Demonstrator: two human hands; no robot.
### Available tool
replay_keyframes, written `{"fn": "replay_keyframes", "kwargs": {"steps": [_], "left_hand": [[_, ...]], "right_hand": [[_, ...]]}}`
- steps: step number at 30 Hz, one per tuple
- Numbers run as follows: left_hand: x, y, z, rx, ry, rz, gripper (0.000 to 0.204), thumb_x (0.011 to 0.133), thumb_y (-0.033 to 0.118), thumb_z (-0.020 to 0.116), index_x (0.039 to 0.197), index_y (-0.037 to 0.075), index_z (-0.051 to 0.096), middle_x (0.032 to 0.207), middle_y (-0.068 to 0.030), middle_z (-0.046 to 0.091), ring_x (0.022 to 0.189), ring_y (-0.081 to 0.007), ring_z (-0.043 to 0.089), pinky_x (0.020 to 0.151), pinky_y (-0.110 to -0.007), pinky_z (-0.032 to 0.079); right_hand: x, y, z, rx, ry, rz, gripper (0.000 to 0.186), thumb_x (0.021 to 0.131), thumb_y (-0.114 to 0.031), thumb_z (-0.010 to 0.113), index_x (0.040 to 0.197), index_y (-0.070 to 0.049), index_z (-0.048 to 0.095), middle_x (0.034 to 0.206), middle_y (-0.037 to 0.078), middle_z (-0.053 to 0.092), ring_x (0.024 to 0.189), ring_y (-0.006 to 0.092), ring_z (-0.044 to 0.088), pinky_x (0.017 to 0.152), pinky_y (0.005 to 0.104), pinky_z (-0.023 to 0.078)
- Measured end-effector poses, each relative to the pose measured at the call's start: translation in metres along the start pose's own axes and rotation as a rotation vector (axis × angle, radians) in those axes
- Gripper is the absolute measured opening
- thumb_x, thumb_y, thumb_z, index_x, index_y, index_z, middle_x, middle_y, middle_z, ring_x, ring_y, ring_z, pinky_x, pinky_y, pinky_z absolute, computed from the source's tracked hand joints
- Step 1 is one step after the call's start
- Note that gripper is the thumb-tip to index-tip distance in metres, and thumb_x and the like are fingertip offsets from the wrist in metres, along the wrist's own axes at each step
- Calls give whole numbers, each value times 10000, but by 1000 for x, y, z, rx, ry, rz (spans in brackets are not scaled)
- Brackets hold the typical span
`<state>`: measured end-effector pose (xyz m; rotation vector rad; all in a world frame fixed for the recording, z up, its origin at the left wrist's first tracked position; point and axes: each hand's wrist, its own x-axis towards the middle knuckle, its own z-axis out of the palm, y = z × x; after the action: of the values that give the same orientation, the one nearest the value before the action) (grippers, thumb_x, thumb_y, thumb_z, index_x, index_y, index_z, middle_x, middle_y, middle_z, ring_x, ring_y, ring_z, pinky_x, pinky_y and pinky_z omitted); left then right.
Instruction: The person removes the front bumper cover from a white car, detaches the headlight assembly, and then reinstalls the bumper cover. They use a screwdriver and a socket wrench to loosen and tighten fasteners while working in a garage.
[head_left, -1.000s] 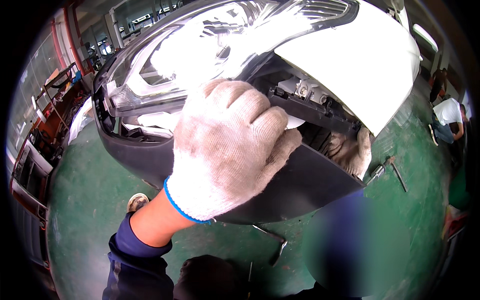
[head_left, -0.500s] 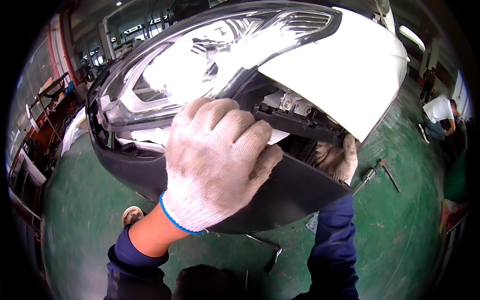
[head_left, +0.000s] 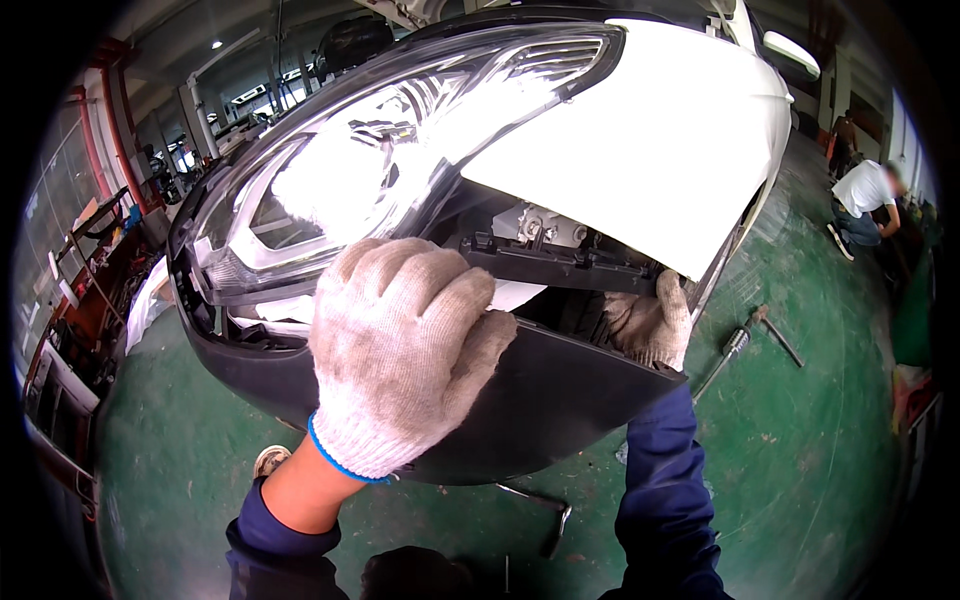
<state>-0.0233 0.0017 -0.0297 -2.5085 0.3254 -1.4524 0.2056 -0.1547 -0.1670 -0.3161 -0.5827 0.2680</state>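
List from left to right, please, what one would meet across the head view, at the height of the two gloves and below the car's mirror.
White cloth-like sheet, left grip in its glove, right grip in its glove, metal tool on the floor, crouching person in a white shirt.

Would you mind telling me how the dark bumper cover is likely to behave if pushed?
The dark bumper cover would probably flex, as its exposed upper edge looks thin. Its outer corner may swing readily, since a gap separates it from the white fender.
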Motion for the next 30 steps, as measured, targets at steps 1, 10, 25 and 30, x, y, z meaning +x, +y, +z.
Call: {"fn": "replay_keyframes", "kwargs": {"steps": [1, 10, 25, 30], "left_hand": [[0, -1, 1, 3, 8, 13, 320, 720, 177, 831, 990, 96, 679, 1022, -60, 642, 1022, -288, 631, 914, -470, 472], [-3, -1, 1, -17, -24, -13, 332, 720, 171, 832, 1002, 90, 676, 1011, -65, 640, 1032, -292, 627, 929, -470, 465], [-4, -2, 0, 1, -12, 6, 362, 713, 185, 845, 1029, 91, 695, 995, -76, 641, 1032, -297, 635, 928, -465, 468], [-4, 0, 0, 21, -14, 9, 320, 740, 177, 825, 1024, 84, 707, 991, -80, 659, 1017, -302, 645, 929, -463, 480]], "right_hand": [[0, 0, 0, -1, -3, -3, 525, 1015, -300, 635, 1354, 76, 495, 1143, 250, 695, 923, 345, 740, 723, 384, 657], [1, 1, -6, -37, -11, -3, 562, 990, -308, 674, 1343, 93, 496, 1123, 259, 696, 909, 339, 741, 716, 380, 660], [2, 1, -3, -54, -22, -24, 564, 981, -299, 688, 1329, 109, 513, 1095, 271, 704, 908, 328, 750, 705, 366, 677], [4, -1, -10, -69, -52, 0, 573, 985, -301, 680, 1354, 97, 495, 1129, 265, 693, 929, 332, 742, 692, 357, 670]]}}
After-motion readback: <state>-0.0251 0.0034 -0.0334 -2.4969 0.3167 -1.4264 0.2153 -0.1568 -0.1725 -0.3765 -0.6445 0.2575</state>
